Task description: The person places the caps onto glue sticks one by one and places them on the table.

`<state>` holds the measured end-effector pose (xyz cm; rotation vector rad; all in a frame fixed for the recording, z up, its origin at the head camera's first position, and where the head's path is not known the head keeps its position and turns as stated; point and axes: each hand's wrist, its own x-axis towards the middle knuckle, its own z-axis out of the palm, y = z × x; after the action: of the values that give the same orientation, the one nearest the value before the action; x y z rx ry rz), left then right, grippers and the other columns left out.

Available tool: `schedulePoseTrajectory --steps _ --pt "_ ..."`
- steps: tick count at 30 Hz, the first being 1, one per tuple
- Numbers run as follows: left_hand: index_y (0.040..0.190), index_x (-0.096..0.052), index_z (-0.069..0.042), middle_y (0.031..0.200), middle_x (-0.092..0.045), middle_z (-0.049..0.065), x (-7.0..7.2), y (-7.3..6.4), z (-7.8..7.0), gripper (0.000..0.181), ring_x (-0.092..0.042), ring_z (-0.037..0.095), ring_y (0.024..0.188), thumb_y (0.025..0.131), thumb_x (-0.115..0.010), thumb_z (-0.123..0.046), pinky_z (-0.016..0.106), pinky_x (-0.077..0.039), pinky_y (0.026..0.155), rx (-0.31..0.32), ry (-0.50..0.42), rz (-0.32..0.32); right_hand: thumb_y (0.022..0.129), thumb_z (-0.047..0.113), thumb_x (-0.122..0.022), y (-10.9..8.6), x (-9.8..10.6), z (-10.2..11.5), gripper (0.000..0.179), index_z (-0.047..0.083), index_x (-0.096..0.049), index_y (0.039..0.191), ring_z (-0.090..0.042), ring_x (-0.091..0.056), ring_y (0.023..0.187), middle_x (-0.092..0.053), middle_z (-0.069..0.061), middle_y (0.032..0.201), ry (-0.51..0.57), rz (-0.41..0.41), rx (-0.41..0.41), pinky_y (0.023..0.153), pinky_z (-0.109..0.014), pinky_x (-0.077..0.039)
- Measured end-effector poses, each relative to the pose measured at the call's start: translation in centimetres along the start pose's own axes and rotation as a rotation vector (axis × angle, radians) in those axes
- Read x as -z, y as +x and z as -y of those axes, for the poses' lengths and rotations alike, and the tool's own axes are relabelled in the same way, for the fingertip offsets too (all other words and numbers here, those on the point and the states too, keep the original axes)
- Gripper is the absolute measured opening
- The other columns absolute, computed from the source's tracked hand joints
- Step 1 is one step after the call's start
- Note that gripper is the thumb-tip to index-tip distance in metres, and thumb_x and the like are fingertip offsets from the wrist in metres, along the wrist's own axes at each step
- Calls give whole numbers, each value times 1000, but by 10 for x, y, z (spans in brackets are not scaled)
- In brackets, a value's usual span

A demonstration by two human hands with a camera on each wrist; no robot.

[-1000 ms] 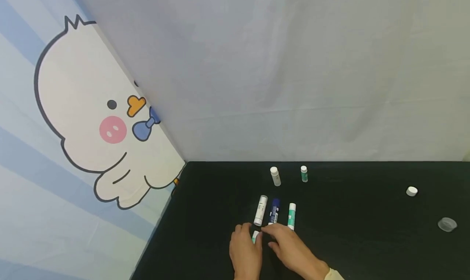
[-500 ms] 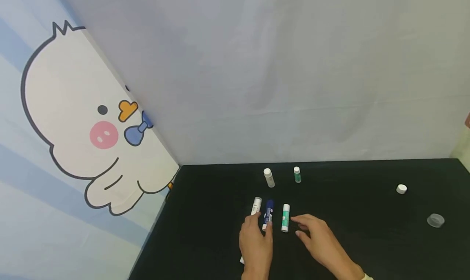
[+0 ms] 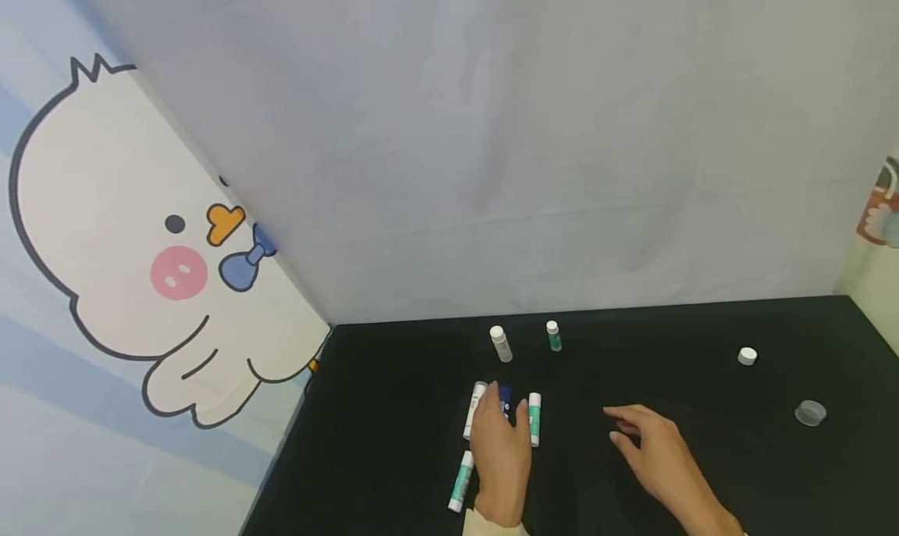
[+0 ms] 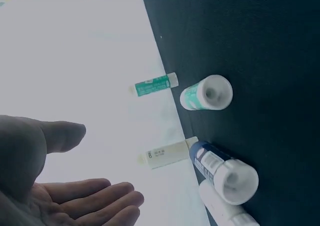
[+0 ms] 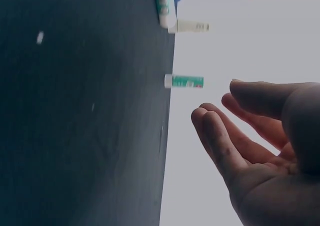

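Note:
My left hand (image 3: pixel 500 458) is above the row of glue sticks, thumb apart from the fingers, nothing in its grasp. Beneath it in the head view lie a white glue stick (image 3: pixel 474 413) and a navy one (image 3: pixel 505 398), partly covered by the hand. A green-and-white glue stick (image 3: pixel 534 420) is just right of the thumb. Another green-and-white stick (image 3: pixel 460 483) lies tilted beside the left wrist. Off to the right, my right hand (image 3: pixel 656 454) hovers with loosely bent fingers, holding nothing; the right wrist view shows a gap between thumb and fingertips.
Toward the back edge of the black table (image 3: pixel 393 442) stand a white glue stick (image 3: pixel 502 345) and a smaller green one (image 3: pixel 554 336). A white cap (image 3: pixel 747 356) and a clear shallow cup (image 3: pixel 811 413) sit at the right. A grey curtain (image 3: pixel 562 130) hangs behind.
My hands have moved apart. The right hand went rightward, away from the sticks; the left let go of the near green-and-white stick and moved forward over the white and navy ones.

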<state>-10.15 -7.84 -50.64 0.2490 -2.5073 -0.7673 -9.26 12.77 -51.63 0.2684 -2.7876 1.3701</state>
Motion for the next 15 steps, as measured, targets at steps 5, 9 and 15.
schedulePoseTrajectory --steps 5,9,15 --pt "126 -68 10 124 -72 25 -6 5 -4 45 -72 40 113 89 -83 -9 52 -57 95 6 -20 -8 89 -4 -78 -2 14 -11 35 -5 -72 124 -41 -75 101 -71 -26 120 -46 -47 -22 84 -53 -60" --pt "127 -68 11 126 -72 26 -9 10 -6 45 -71 41 114 89 -83 -9 53 -57 95 11 -29 -7 89 -4 -77 -2 28 -21 34 -7 -72 123 -44 -74 101 -70 -29 120 -86 -87 -48 83 -56 -59" --pt "127 -67 13 125 -71 29 -13 16 -8 45 -71 43 114 89 -82 -8 55 -56 95 21 -45 2 91 -3 -75 -7 48 -42 33 -9 -70 123 -48 -72 101 -67 -33 124 -134 -153 -100 81 -60 -57"
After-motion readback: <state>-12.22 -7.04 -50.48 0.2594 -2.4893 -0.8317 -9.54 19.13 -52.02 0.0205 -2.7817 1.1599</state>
